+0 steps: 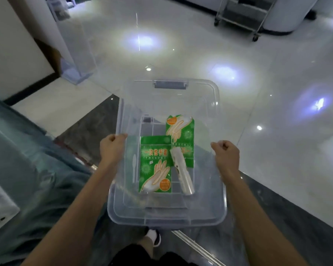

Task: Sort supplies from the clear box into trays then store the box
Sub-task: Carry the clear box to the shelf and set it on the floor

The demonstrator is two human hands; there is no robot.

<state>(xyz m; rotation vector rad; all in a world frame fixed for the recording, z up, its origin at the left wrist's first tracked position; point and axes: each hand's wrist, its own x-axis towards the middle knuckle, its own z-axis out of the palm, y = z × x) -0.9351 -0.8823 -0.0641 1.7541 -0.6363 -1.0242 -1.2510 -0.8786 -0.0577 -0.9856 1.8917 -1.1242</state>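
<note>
Looks like a clinic or lab-type room, exact kind unclear: glossy white tile floor [200,45] mirroring ceiling lights, steel wheeled cart [242,14], teal drape [27,160] on the left, disposable-glove packs [155,164] in a clear box [217,112].

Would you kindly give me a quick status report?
Left hand and right hand grip the box sides. Two glove packs, a roll inside. Nothing in the way.

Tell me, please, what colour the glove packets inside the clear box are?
Green, with orange circles and pale hand drawings, seen in the head view: glove packets inside the clear box.
</note>
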